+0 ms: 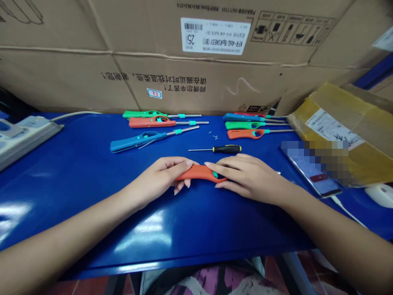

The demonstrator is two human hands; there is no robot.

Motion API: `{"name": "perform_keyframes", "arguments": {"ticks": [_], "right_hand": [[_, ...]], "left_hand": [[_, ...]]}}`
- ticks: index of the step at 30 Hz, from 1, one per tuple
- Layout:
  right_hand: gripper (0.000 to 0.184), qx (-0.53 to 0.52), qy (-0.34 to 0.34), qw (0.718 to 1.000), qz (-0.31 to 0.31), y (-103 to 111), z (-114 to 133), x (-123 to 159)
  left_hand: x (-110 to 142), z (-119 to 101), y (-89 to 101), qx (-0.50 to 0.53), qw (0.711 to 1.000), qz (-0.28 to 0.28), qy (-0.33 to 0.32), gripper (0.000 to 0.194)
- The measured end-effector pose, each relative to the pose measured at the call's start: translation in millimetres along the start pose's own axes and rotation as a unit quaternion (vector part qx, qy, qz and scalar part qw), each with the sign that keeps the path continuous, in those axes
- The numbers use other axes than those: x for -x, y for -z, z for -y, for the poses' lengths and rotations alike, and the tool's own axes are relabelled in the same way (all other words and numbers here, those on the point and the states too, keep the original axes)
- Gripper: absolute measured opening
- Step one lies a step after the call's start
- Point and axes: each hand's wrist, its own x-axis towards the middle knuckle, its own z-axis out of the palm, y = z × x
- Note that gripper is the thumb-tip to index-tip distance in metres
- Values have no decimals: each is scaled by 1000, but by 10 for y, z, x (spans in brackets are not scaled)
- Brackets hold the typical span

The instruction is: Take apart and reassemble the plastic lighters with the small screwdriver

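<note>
orange plastic lighter point(201, 173), smooth, slim, in the grip of left fingers point(180, 168) and right fingers point(226, 170), over glossy blue tabletop point(80, 176)

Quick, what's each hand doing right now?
Left hand: closed, holding the end of the orange lighter away from the trigger.
Right hand: closed around the same lighter's other end, by the green trigger.

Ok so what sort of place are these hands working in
Probably a small, makeshift workbench: a screwdriver lies on the blue table just beyond the orange lighter held by the left hand and right hand, and more lighters lie in two groups near a big cardboard box.
</note>
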Motion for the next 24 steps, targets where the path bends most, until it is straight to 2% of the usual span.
{"name": "perform_keyframes", "arguments": {"ticks": [2,3,6,9,16,24], "right_hand": [[45,-4,-8,1000,4,-15,15,-4],[43,-14,-18,1000,2,-16,17,-4],[39,-50,-34,998,-18,-4,12,-1],[36,-51,-28,998,-39,5,20,-4],[35,3,19,996,-86,-29,97,-26],[26,-29,-10,995,-93,-69,168,-35]], "left_hand": [[6,14,-1,-45,998,-18,-27,43],[16,19,2,-92,993,-34,-62,41],[50,39,16,-253,941,-63,-213,31],[62,67,17,-320,897,-68,-298,29],[84,91,-31,-359,864,-67,-346,29],[123,110,-111,-328,865,-83,-370,25]]}}
